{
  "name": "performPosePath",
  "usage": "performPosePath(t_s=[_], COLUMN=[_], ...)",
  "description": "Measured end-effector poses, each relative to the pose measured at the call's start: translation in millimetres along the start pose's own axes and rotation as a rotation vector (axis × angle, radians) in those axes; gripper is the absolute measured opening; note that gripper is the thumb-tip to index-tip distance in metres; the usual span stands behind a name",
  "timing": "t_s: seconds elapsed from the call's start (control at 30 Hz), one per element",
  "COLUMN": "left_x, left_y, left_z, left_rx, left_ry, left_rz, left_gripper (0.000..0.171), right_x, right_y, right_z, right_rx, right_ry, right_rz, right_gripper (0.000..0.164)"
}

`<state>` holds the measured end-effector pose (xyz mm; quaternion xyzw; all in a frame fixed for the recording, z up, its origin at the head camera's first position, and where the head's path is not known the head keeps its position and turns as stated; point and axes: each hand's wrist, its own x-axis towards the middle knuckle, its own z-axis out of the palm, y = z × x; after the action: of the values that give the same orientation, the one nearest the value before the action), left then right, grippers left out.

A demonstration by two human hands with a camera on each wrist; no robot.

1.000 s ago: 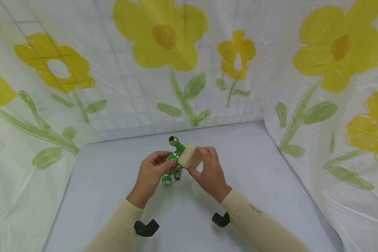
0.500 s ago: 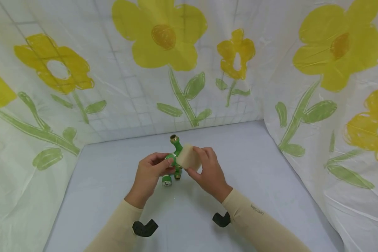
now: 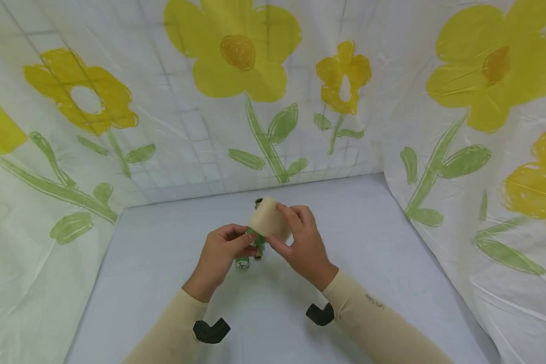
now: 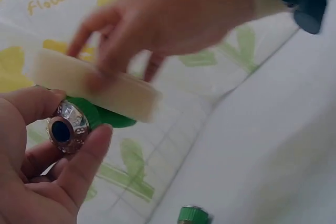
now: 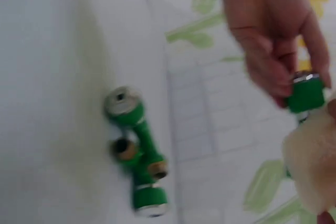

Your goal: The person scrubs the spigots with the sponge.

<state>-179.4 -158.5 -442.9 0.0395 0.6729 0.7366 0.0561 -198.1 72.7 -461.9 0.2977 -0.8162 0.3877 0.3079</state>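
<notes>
Compared with half a second ago, the pale sponge [image 3: 269,217] sits higher and farther forward, now hiding most of the upper arm of the green fitting [image 4: 93,113], whose brass end showed plainly then and now only peeps out at the top; the left hand [image 3: 221,255] has barely shifted.

That hand pinches the fitting by its silver collar [image 4: 76,119] between thumb and fingers, the bore turned toward the left wrist camera, and holds it up off the white table [image 3: 346,313]. The right hand [image 3: 304,247] grips the sponge with thumb below and fingers above, its broad face lying along the green body and apparently touching it. Motion smears both wrist views, so how firmly the sponge presses is hard to say.

More green fittings [image 5: 144,156] with brass and silver ends lie on the table beyond and below the hands; whether they are two separate pieces or one, I cannot tell.

By the look of it, the step in hand is wiping down the held fitting, with the stroke on its upper arm. Carrying on would call for a steady pinch at the collar and a turn of the fitting, so that the sponge can reach the sides it misses.
</notes>
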Motion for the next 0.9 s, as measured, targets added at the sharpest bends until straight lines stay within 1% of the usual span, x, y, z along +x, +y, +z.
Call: performPosePath(t_s=[0.1,0.17,0.23,0.3,0.43,0.5,0.57,0.63,0.77,0.83,0.9], left_x=[1.1,1.8,2.0,2.8,4.1,3.8,3.2,2.6,2.8,3.4,4.3], left_y=[5.1,6.3,5.5,2.4,-4.8,-6.0,-5.5,-2.6,5.5,8.1,8.4], left_z=[-5.3,-7.0,-6.6,-4.5,3.2,6.1,6.3,4.0,-2.7,-3.7,-2.9], left_rx=[-0.010,-0.036,-0.056,-0.074,-0.091,-0.086,-0.070,-0.050,-0.029,-0.020,-0.011], left_ry=[0.048,0.054,0.040,0.019,-0.027,-0.053,-0.063,-0.035,0.060,0.080,0.070], left_rz=[0.005,-0.006,-0.021,-0.039,-0.055,-0.064,-0.068,-0.061,-0.017,-0.013,-0.027], left_gripper=[0.029,0.029,0.029,0.027,0.021,0.019,0.021,0.022,0.024,0.026,0.027], right_x=[-12,-19,-22,-19,-3,3,3,-4,-20,-23,-22], right_y=[7,13,15,15,8,5,5,9,15,16,14], right_z=[6,11,13,12,6,3,0,0,5,8,9], right_rx=[-0.046,-0.065,-0.051,-0.027,0.006,0.010,0.006,-0.021,-0.084,-0.097,-0.092], right_ry=[-0.059,-0.078,-0.067,-0.034,0.066,0.083,0.072,0.028,-0.069,-0.087,-0.069], right_rz=[0.058,0.086,0.092,0.073,-0.031,-0.066,-0.070,-0.039,0.007,0.008,-0.002], right_gripper=[0.075,0.075,0.075,0.076,0.080,0.080,0.079,0.078,0.078,0.077,0.075])
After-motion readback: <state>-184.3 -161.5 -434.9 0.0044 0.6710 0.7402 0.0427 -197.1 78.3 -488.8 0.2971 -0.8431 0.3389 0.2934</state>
